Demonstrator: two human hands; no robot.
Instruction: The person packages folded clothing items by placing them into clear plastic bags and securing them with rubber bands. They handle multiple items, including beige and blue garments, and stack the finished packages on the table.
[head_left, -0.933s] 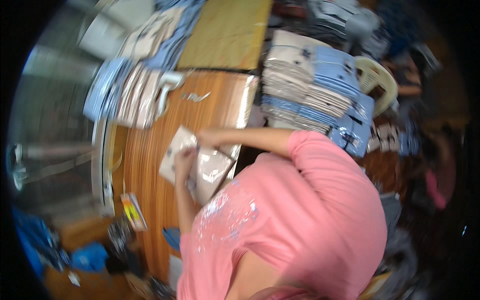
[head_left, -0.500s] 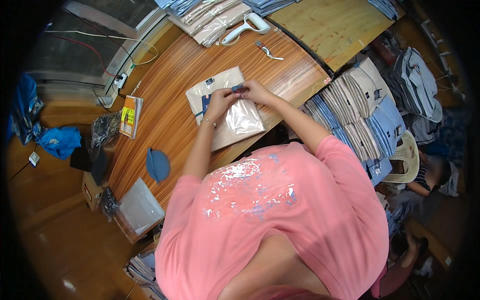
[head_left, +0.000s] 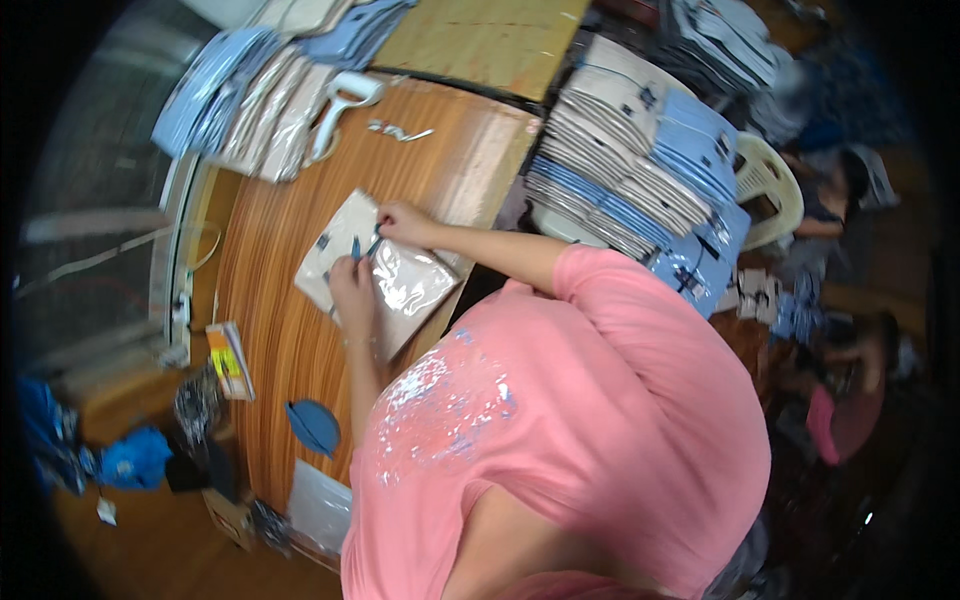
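Your left hand (head_left: 352,285) presses flat on the bagged shirt (head_left: 375,275) at table (head_left: 290,340) centre, fingers spread. Your right hand (head_left: 402,222), at one o'clock from it, pinches a small blue tag (head_left: 368,246) against the bag. Shirt stacks (head_left: 640,150) rise at two o'clock.

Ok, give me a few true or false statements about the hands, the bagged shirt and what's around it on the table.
1. Both hands are on the bagged shirt. True: the left hand and right hand both rest on it.
2. The bagged shirt lies on a glass table. False: the table is wooden.
3. A white tagging gun lies beyond the shirt. True.
4. The person wears a green top. False: the top is pink.
5. Folded shirt stacks sit to the person's right. True.
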